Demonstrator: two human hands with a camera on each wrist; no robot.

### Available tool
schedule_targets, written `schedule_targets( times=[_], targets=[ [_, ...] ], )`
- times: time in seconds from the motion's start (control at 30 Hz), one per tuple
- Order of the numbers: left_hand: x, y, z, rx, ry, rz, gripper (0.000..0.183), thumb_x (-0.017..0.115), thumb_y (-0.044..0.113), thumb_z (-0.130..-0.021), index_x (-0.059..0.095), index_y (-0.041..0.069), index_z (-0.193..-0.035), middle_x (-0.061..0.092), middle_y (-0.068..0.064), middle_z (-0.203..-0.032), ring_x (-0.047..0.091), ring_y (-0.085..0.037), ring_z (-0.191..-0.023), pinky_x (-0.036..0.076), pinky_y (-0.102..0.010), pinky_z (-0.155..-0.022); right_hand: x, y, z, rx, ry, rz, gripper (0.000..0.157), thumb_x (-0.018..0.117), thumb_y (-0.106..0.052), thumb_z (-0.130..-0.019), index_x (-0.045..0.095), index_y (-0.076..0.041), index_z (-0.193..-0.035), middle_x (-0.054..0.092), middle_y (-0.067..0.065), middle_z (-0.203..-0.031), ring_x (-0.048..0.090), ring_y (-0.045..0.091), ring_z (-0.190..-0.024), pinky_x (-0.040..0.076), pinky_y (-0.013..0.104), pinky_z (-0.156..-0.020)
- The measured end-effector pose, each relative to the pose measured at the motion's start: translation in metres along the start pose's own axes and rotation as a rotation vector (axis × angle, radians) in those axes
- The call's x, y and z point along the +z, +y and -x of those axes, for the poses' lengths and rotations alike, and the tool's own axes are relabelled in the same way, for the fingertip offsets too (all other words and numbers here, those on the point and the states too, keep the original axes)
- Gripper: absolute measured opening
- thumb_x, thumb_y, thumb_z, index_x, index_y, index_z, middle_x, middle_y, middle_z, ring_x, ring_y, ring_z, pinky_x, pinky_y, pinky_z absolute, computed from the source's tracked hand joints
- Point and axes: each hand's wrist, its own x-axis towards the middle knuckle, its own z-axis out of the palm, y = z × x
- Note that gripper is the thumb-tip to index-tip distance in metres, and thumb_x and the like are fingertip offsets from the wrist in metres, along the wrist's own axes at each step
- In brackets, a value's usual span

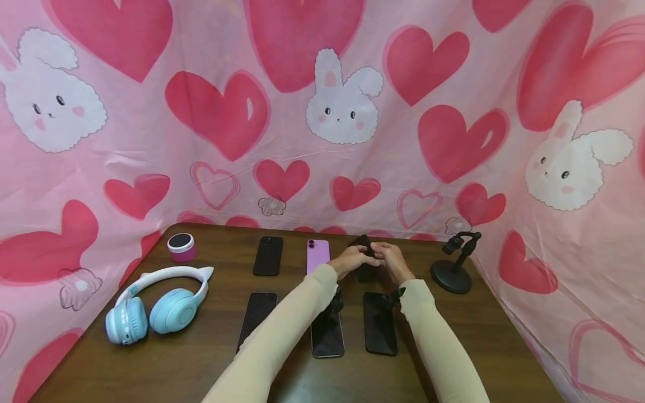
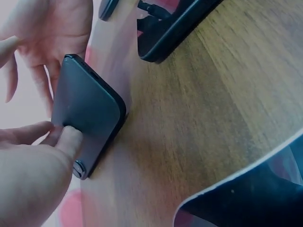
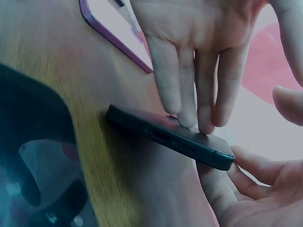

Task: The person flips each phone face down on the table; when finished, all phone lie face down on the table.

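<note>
In the head view both hands meet at a black phone (image 2: 87,106) toward the back right of the table. The phone is tilted up, its lower edge close to the wood and its camera lens low at one corner in the left wrist view. My left hand (image 1: 347,260) touches its back with straight fingertips, the thumb apart, as the right wrist view shows. From the opposite side, the long fingers of my right hand (image 1: 395,263) reach behind the phone and touch its edge, thumb away from it. The phone is propped between the two sets of fingers.
Nearby lie a purple phone (image 1: 318,254), another black phone (image 1: 268,256), and several dark-screened phones, including one (image 1: 380,324) below the right wrist. Blue-white headphones (image 1: 176,310) and a pink round speaker (image 1: 182,247) sit left. A black stand (image 1: 452,276) is at right.
</note>
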Motion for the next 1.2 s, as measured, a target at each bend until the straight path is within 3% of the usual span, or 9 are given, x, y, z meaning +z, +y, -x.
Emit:
schedule_targets(
  times=[0.1, 0.37, 0.5, 0.63, 0.73, 0.93, 1.1, 1.2],
  targets=[
    [0.002, 0.000, 0.002, -0.005, 0.014, -0.036, 0.089, 0.080, 0.037, -0.083, 0.039, -0.001, -0.153, 0.041, -0.017, -0.161, 0.039, -0.035, -0.149, 0.030, -0.053, -0.124, -0.001, 0.003, -0.001, 0.002, -0.005, 0.005, 0.058, 0.052, -0.030, -0.105, 0.041, 0.005, -0.150, 0.041, 0.022, -0.156, 0.045, 0.035, -0.137, 0.048, 0.017, -0.084],
    [0.004, -0.004, 0.008, -0.032, 0.091, -0.095, 0.090, 0.079, 0.038, -0.083, 0.040, -0.004, -0.152, 0.045, -0.019, -0.157, 0.046, -0.035, -0.143, 0.037, -0.053, -0.119, -0.004, 0.009, -0.002, 0.013, -0.010, -0.016, 0.057, 0.053, -0.028, -0.105, 0.042, 0.009, -0.148, 0.048, 0.027, -0.150, 0.059, 0.026, -0.121, 0.053, 0.014, -0.077],
    [0.001, -0.010, 0.005, -0.061, 0.138, -0.135, 0.085, 0.079, 0.039, -0.082, 0.046, -0.002, -0.149, 0.050, -0.017, -0.154, 0.048, -0.034, -0.141, 0.040, -0.053, -0.117, -0.004, 0.011, -0.005, 0.028, -0.003, -0.023, 0.056, 0.052, -0.026, -0.105, 0.042, 0.010, -0.147, 0.046, 0.028, -0.152, 0.055, 0.032, -0.130, 0.052, 0.031, -0.103],
    [-0.002, -0.013, 0.002, -0.080, 0.134, -0.169, 0.076, 0.081, 0.038, -0.080, 0.056, 0.001, -0.141, 0.058, -0.014, -0.147, 0.055, -0.032, -0.133, 0.044, -0.052, -0.113, -0.004, 0.017, -0.009, 0.030, -0.002, -0.001, 0.056, 0.052, -0.026, -0.105, 0.043, 0.009, -0.148, 0.043, 0.026, -0.155, 0.047, 0.037, -0.139, 0.036, 0.049, -0.121],
    [-0.002, -0.012, 0.002, -0.100, 0.124, -0.193, 0.075, 0.082, 0.037, -0.078, 0.057, 0.001, -0.139, 0.058, -0.015, -0.146, 0.056, -0.033, -0.131, 0.045, -0.053, -0.111, -0.004, 0.019, -0.010, 0.023, 0.002, 0.041, 0.055, 0.053, -0.027, -0.104, 0.046, 0.007, -0.146, 0.045, 0.025, -0.155, 0.045, 0.038, -0.140, 0.035, 0.051, -0.121],
    [-0.003, -0.012, 0.003, -0.130, 0.087, -0.218, 0.084, 0.081, 0.041, -0.081, 0.047, 0.002, -0.148, 0.048, -0.015, -0.156, 0.049, -0.037, -0.139, 0.043, -0.056, -0.113, -0.001, 0.022, -0.010, 0.019, 0.031, 0.239, 0.054, 0.055, -0.036, -0.102, 0.054, 0.000, -0.142, 0.051, 0.020, -0.152, 0.050, 0.036, -0.137, 0.043, 0.049, -0.113],
    [-0.006, -0.012, 0.003, -0.130, 0.081, -0.196, 0.089, 0.078, 0.039, -0.084, 0.038, 0.003, -0.155, 0.038, -0.016, -0.162, 0.040, -0.038, -0.147, 0.038, -0.057, -0.117, 0.003, 0.021, -0.008, 0.027, 0.026, 0.261, 0.055, 0.056, -0.033, -0.101, 0.053, 0.003, -0.143, 0.053, 0.022, -0.149, 0.052, 0.036, -0.135, 0.046, 0.047, -0.111],
    [-0.008, -0.010, 0.004, -0.105, 0.087, -0.190, 0.087, 0.079, 0.037, -0.083, 0.040, 0.002, -0.153, 0.040, -0.017, -0.161, 0.041, -0.038, -0.147, 0.038, -0.056, -0.118, 0.005, 0.019, -0.007, 0.031, 0.023, 0.251, 0.057, 0.058, -0.032, -0.101, 0.050, 0.004, -0.144, 0.051, 0.023, -0.150, 0.053, 0.037, -0.135, 0.044, 0.048, -0.114]
  ],
)
